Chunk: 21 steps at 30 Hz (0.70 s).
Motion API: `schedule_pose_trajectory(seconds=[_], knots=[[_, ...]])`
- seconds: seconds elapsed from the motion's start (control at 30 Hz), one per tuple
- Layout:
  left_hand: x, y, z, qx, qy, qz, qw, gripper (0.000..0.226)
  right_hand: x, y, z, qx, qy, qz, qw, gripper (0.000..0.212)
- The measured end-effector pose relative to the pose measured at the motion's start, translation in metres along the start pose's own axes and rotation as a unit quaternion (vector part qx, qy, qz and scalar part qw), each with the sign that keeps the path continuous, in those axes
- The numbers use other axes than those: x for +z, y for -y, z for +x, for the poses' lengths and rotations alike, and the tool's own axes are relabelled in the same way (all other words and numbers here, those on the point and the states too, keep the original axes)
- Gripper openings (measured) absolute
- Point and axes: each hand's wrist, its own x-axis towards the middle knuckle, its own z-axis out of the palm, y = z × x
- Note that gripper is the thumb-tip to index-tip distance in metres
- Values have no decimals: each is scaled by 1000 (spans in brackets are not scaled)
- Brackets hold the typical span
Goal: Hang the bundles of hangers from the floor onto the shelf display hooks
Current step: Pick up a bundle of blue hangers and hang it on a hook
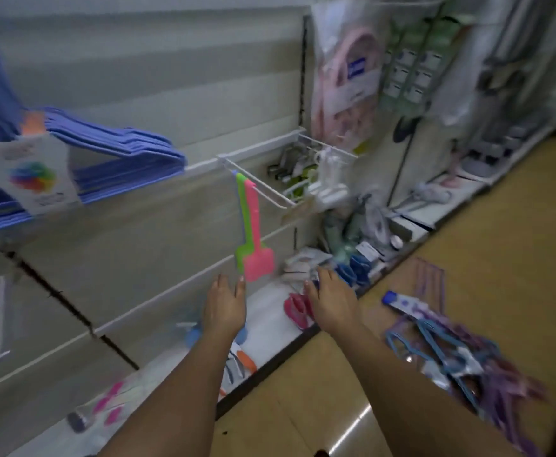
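A pile of blue and purple hanger bundles [454, 351] lies on the tan floor [303, 390] at the right. One bundle of purple-blue hangers [118, 156] with a white card label hangs from the shelf wall at the upper left. My left hand [225, 305] reaches forward with relaxed fingers and holds nothing, just below a green and pink swatter. My right hand [331, 300] is also stretched out, fingers loosely spread, over the low shelf edge, holding nothing. The picture is blurred by motion.
A green and pink swatter [253, 232] hangs from a white wire hook [260, 186]. The slat wall [138, 77] is bare in the middle. Small goods crowd the bottom shelf [270, 324]. Packaged items hang at the upper right [345, 77].
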Motion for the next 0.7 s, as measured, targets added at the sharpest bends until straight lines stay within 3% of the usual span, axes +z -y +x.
schedule_pose_trajectory(seconds=[0.33,0.7], knots=[[134,-104,-49,130,134,35,982,50,-36,-163,-68,211,-35,-6,977,47],[274,-236,-85,227,239,62,942,58,-87,-334,-90,357,-51,11,933,50]])
